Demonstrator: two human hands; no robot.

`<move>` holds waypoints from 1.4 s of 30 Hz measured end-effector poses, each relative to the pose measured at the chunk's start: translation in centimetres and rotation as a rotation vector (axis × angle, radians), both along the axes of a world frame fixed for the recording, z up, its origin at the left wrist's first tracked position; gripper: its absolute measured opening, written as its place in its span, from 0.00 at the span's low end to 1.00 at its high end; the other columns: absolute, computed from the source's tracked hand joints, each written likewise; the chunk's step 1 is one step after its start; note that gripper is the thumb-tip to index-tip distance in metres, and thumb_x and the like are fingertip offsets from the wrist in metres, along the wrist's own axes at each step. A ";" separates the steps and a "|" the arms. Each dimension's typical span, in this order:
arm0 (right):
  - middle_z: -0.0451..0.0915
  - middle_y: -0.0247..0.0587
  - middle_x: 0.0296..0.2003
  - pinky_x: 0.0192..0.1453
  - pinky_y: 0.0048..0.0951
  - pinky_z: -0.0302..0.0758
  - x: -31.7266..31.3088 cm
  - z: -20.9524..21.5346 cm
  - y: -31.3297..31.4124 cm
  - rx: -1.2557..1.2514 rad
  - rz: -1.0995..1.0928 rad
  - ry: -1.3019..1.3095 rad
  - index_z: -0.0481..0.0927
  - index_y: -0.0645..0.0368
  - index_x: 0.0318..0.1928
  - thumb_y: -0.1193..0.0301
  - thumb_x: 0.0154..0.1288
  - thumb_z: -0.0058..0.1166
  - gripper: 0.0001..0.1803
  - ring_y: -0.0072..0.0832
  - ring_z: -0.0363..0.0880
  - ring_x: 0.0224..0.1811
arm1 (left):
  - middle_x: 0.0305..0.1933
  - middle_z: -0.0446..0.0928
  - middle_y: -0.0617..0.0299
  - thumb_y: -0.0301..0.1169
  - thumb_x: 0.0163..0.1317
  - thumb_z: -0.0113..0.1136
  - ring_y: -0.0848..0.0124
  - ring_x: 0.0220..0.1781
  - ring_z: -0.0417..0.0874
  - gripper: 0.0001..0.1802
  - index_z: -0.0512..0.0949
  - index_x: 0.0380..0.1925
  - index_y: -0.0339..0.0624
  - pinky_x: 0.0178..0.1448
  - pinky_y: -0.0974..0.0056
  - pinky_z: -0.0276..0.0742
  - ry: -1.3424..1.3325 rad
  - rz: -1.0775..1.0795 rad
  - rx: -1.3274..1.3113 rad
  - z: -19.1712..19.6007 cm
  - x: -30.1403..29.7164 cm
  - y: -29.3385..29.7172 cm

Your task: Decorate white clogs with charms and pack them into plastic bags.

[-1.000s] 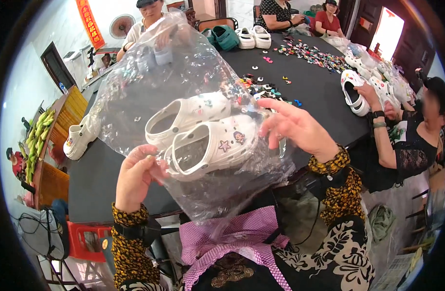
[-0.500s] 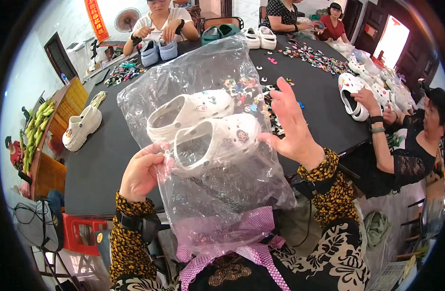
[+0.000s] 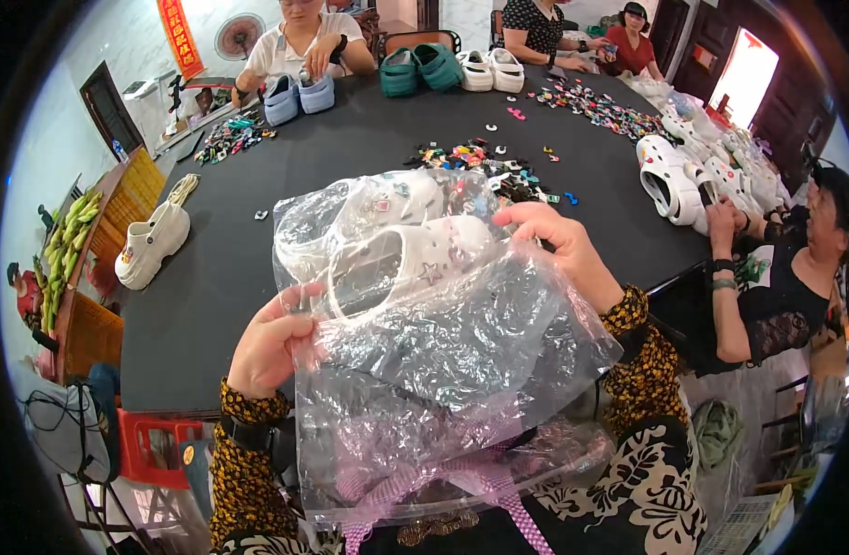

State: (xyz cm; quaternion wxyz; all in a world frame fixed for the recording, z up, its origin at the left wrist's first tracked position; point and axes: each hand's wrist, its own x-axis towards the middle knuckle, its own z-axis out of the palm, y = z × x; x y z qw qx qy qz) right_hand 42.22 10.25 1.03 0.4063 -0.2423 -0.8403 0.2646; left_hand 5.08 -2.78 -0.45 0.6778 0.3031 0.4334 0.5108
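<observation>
A pair of white clogs with small charms lies side by side in a clear plastic bag point(image 3: 443, 370). The nearer clog point(image 3: 415, 268) carries a star-shaped charm, and the farther clog point(image 3: 360, 208) is partly blurred by the wrinkled film. My left hand point(image 3: 272, 347) pinches the film by the heel of the nearer clog. At the toe end, my right hand point(image 3: 572, 254) is closed on the bag, its fingers curled over the film. The loose film hangs from the clogs toward my lap, over a purple checked bow point(image 3: 443, 486).
A heap of colourful shoe charms point(image 3: 498, 171) lies beyond the bag on the black table point(image 3: 230, 314). A lone white clog point(image 3: 154, 245) stands left. Green clogs point(image 3: 423, 69) and blue clogs point(image 3: 300, 100) stand at the far edge. At right, a co-worker point(image 3: 785, 277) handles white clogs point(image 3: 670, 185).
The film that stood up beyond the clogs has come down toward me. My right hand, spread and apart before, has closed on the bag near the toes.
</observation>
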 end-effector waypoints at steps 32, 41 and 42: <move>0.77 0.45 0.54 0.62 0.29 0.68 3.4 -7.2 -7.7 -0.467 -0.356 0.389 0.82 0.66 0.43 0.77 0.61 0.60 0.10 0.29 0.68 0.64 | 0.38 0.79 0.56 0.24 0.63 0.54 0.69 0.39 0.79 0.08 0.79 0.32 0.28 0.43 0.68 0.73 1.157 0.055 0.640 -0.1 6.3 -5.8; 0.78 0.35 0.47 0.49 0.23 0.75 3.6 -9.5 -9.4 -0.633 -0.323 0.667 0.71 0.64 0.56 0.79 0.63 0.58 0.21 0.20 0.77 0.45 | 0.20 0.76 0.62 0.40 0.76 0.45 0.76 0.21 0.76 0.25 0.79 0.25 0.32 0.29 0.72 0.71 0.817 0.142 0.390 -2.2 8.3 -4.6; 0.78 0.34 0.44 0.43 0.18 0.74 3.6 -9.6 -9.4 -0.618 -0.298 0.687 0.72 0.64 0.54 0.78 0.64 0.57 0.18 0.17 0.77 0.39 | 0.19 0.76 0.62 0.42 0.76 0.44 0.76 0.20 0.76 0.26 0.79 0.25 0.33 0.28 0.72 0.71 0.784 0.141 0.367 -2.2 8.4 -4.6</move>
